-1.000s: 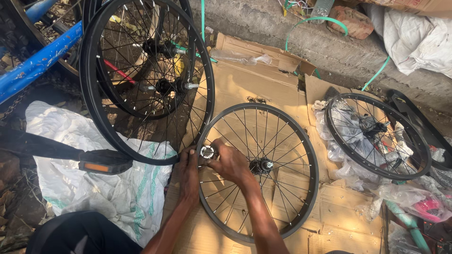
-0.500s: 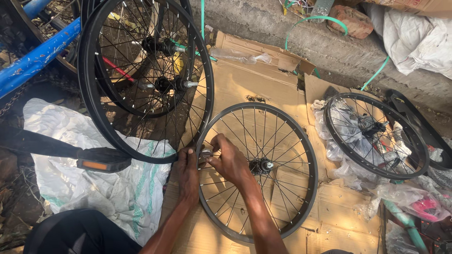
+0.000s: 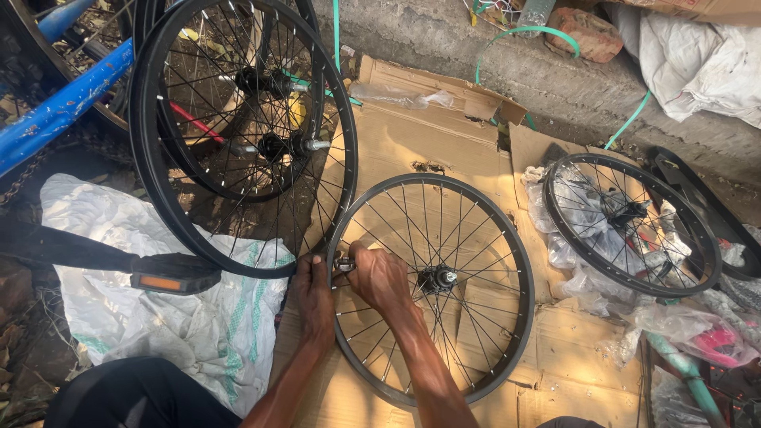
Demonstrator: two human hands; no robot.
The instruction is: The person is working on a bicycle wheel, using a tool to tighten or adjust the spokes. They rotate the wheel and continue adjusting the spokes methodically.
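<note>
A black spoked bicycle wheel (image 3: 507, 261) lies flat on brown cardboard (image 3: 412, 143), its hub (image 3: 437, 278) at the centre. My left hand (image 3: 315, 297) grips the rim at its left side. My right hand (image 3: 377, 276) reaches across the spokes and closes on a small metal tool (image 3: 343, 262) at the rim next to the left hand. What the tool touches is hidden by my fingers.
Two black wheels (image 3: 238, 127) stand upright at the back left, beside a blue bike frame (image 3: 59, 107) and a pedal (image 3: 170, 277). Another wheel (image 3: 630, 222) lies on plastic bags at right. White sacking (image 3: 158, 325) covers the ground at left; a concrete kerb (image 3: 491, 47) runs behind.
My hands have stayed at the same spot on the rim; the right hand has shifted slightly over the small tool. The wheel has not moved.
</note>
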